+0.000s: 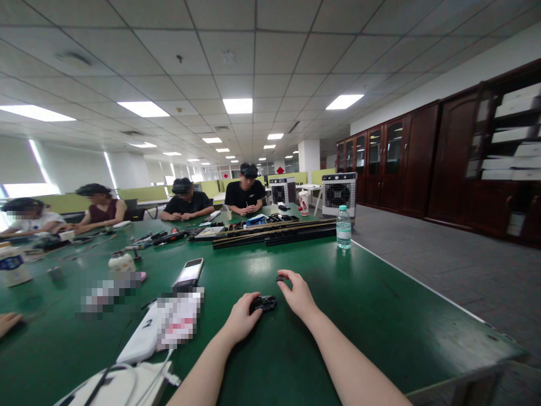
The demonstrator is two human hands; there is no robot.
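On the green table (355,327), my left hand (243,317) is closed around the left end of a black mechanical-looking part (266,303). Its exact kind is too small to make out. To the right and slightly farther off, my right hand (297,293) pinches a small dark piece (279,278) between thumb and fingertips. The two hands are apart, and the small piece is a short way from the larger black part.
Long black rails (240,239) lie across the table ahead. A water bottle (344,228) stands near the right edge. On my left are a phone (190,273), a white power bank (141,332) and cables (127,372). Several people sit at the far and left sides.
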